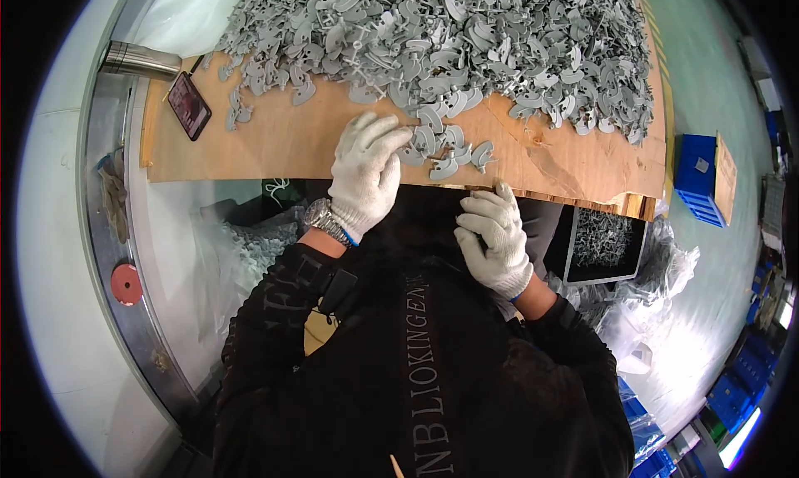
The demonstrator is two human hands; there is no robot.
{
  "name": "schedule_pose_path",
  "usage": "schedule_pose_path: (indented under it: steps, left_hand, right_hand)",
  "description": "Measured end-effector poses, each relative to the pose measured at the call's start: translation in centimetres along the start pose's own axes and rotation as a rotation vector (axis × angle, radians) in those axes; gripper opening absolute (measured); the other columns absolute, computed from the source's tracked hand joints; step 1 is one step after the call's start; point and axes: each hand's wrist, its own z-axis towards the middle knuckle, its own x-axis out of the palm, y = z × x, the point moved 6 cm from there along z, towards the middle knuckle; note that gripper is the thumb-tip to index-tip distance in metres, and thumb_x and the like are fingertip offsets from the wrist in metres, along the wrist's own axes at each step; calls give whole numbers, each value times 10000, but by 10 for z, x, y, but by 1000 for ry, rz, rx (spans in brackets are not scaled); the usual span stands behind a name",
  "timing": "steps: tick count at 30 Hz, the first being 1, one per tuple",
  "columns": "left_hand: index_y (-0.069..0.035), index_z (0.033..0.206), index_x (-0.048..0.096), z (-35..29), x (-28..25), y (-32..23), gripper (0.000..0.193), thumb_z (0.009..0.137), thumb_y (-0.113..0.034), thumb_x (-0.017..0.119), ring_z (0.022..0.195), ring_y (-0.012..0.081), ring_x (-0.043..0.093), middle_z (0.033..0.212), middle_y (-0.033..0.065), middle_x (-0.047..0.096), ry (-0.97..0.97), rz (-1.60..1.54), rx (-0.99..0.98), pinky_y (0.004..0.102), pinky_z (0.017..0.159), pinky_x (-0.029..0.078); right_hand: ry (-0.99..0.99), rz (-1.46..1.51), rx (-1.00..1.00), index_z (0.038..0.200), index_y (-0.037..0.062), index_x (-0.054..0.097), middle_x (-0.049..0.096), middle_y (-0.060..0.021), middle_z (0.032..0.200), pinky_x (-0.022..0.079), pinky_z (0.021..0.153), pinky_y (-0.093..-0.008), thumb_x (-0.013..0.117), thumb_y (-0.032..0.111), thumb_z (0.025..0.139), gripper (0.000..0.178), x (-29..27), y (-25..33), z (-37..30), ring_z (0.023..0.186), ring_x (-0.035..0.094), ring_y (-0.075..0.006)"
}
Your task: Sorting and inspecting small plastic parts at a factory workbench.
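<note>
Tan wooden tabletop (pixel 266 145): curved grey parts (pixel 466 45) heaped toward back, some near front edge
White-gloved left hand (pixel 366 171): half-curled, hold unclear
White-gloved right hand (pixel 497 246): likewise
Black top (pixel 349 420): pale lettering (pixel 416 345)
Left edge: black phone (pixel 189 107)

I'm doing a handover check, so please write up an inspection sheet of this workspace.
Surface: brown wooden tabletop, front edge ragged toward the right.
Parts: large heap of grey curved pieces; small cluster of the same nearer the hands.
Clutter: dark rectangular phone, screen lit, at left.
Hands: white-gloved left hand beside the cluster, contact unclear; white-gloved right hand by the front edge, fingers curled, grip unclear.
Cables: thin white looped cord below the tabletop, use unclear.
Surroundings: blue plastic crate, green floor.
</note>
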Motion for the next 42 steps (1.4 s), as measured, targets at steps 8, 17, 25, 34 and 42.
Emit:
schedule_pose_path:
  steps: [8, 17, 25, 34, 42]
  left_hand:
    - [-150, 1225, 732, 1, 6, -23, 460, 790, -191, 878, 1394, 459, 522, 1431, 143, 621, 39, 0, -17, 614, 1219, 388]
    - [-171, 1299, 695, 3, 18, -31, 542, 792, -206, 883, 1417, 444, 499, 1454, 137, 601, 57, -18, 42, 627, 1240, 353]
    - [-113, 1384, 620, 1, 2, -18, 589, 828, -132, 812, 1408, 428, 511, 1447, 152, 600, -8, 59, -52, 603, 1251, 343]
    - [-74, 1489, 561, 4, 13, -45, 658, 843, -63, 683, 1430, 476, 507, 1544, 236, 537, 123, 62, -75, 606, 1258, 335]
    - [-83, 1524, 519, 13, 16, -41, 701, 852, -121, 716, 1478, 436, 464, 1542, 193, 519, 122, 76, -65, 580, 1289, 296]
  right_hand:
    - [-126, -127, 58, 1156, 88, 710, 641, -137, 1384, 348, 1254, -598, 834, 13, 817, 368, -11, -4, 30, 1373, 578, -394]
    - [-140, -226, 147, 1340, 67, 660, 582, -182, 1465, 343, 1234, -623, 883, 147, 821, 570, 4, -21, 52, 1433, 500, -449]
    - [-17, -404, 240, 1496, 50, 572, 544, -216, 1539, 287, 1259, -626, 870, 360, 845, 780, 18, -28, 73, 1456, 458, -477]
    - [176, -530, 167, 1607, 42, 485, 477, -229, 1643, 219, 1301, -633, 809, 399, 874, 877, 26, -22, 76, 1535, 376, -482]
    - [205, -502, 162, 1614, -11, 438, 445, -232, 1686, 179, 1316, -646, 739, 292, 901, 831, 40, -27, 75, 1567, 351, -500]
